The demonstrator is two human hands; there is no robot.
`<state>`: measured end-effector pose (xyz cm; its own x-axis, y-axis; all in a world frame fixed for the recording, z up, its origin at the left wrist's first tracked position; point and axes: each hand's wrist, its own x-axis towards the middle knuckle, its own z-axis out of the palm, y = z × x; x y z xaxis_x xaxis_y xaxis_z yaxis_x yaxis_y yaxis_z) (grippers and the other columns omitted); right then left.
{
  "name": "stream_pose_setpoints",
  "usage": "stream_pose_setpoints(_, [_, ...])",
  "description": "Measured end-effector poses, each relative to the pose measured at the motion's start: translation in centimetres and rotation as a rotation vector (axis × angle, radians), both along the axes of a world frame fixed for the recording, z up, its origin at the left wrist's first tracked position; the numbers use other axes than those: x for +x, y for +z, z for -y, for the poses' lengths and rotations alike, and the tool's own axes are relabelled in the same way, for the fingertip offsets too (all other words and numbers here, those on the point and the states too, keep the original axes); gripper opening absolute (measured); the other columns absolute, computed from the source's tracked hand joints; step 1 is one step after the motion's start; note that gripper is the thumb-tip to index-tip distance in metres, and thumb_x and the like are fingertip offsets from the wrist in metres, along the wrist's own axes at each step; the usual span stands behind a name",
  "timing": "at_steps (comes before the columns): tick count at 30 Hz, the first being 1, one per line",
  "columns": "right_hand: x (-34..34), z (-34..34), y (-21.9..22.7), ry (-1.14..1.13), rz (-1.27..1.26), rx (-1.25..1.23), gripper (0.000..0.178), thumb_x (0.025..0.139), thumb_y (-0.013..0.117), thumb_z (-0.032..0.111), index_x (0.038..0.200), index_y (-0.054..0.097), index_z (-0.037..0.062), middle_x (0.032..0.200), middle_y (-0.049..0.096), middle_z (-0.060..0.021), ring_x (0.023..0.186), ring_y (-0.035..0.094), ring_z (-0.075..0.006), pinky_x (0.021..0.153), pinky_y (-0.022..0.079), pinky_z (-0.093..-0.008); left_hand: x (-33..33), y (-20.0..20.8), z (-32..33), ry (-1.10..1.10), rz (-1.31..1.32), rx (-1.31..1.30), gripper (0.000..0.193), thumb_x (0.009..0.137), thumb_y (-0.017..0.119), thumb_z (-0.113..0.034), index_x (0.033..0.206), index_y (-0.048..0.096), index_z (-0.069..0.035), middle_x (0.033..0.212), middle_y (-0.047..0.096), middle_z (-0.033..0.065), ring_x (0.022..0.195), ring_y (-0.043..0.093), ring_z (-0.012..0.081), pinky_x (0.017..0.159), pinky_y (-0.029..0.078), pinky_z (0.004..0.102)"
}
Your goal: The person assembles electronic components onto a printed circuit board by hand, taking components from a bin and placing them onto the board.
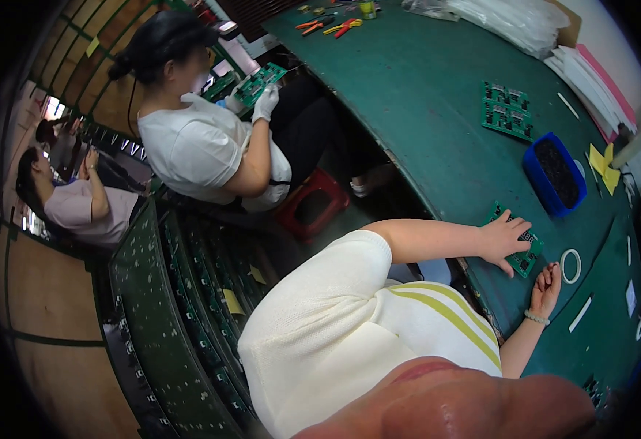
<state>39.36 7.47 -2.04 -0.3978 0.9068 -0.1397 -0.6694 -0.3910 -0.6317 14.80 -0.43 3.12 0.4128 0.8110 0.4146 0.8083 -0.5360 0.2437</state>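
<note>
Circuit board (525, 263): green, flat on the green table (408, 102), right side of scene, partly covered. Left hand (505, 238) palm down over it, fingers spread apart. Right hand (545, 289) just beside the board's near end, fingers curled; cannot tell whether the tips pinch anything. White ring (563, 268) just right of that hand. Blue bin (539, 174), dark contents, farther off, near the board. Far left: co-worker's gloved hands (265, 106) holding another green board (259, 85).
</note>
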Motion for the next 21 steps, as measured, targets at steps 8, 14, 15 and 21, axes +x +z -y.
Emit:
stream_pose_setpoints(8, [0.1, -0.2, -0.2, 0.019, 0.03, 0.009, 0.016, 0.087, 0.055, 0.007, 0.099, 0.055, -0.0029, 0.087, 0.058, -0.0056, 0.055, 0.036, -0.0033, 0.042, 0.026, -0.0159, -6.0, 0.5, -0.2, 0.1, -0.147, -0.132, 0.057, 0.062, 0.07, -0.048, 0.108, 0.052, -0.018, 0.106, 0.049, 0.0165, 0.105, 0.045, 0.0315, 0.082, 0.035, 0.0526])
stream_pose_setpoints(14, [0.5, -0.2, -0.3, 0.037, 0.034, 0.025, 0.017, 0.087, 0.055, 0.007, 0.1, 0.055, -0.003, 0.087, 0.058, -0.006, 0.055, 0.035, -0.0033, 0.041, 0.025, -0.0158, -16.8, 1.7, -2.4, 0.435, -0.202, -0.181, 0.063, 0.059, 0.072, -0.05, 0.108, 0.051, -0.016, 0.107, 0.05, 0.0149, 0.107, 0.046, 0.0315, 0.086, 0.035, 0.0527])
stream_pose_setpoints(15, [0.8, 0.0, -0.2, 0.037, 0.038, 0.024, 0.017, 0.087, 0.055, 0.007, 0.1, 0.055, -0.003, 0.087, 0.058, -0.006, 0.055, 0.035, -0.0033, 0.041, 0.025, -0.0158, -18.5, 2.0, -3.2, 0.483, -0.219, -0.226, 0.065, 0.059, 0.072, -0.05, 0.111, 0.051, -0.016, 0.113, 0.048, 0.0165, 0.112, 0.042, 0.0325, 0.091, 0.031, 0.056])
stream_pose_setpoints(21, [0.2, -0.3, -0.3, 0.033, 0.047, 0.016, 0.016, 0.088, 0.053, 0.007, 0.1, 0.054, -0.0031, 0.089, 0.057, -0.0058, 0.055, 0.035, -0.0036, 0.041, 0.025, -0.016, -19.9, -0.3, -5.4, 0.947, -0.323, 0.115, 0.071, 0.063, 0.071, -0.047, 0.119, 0.048, -0.011, 0.134, 0.032, 0.0217, 0.131, 0.021, 0.0348, 0.102, 0.012, 0.062])
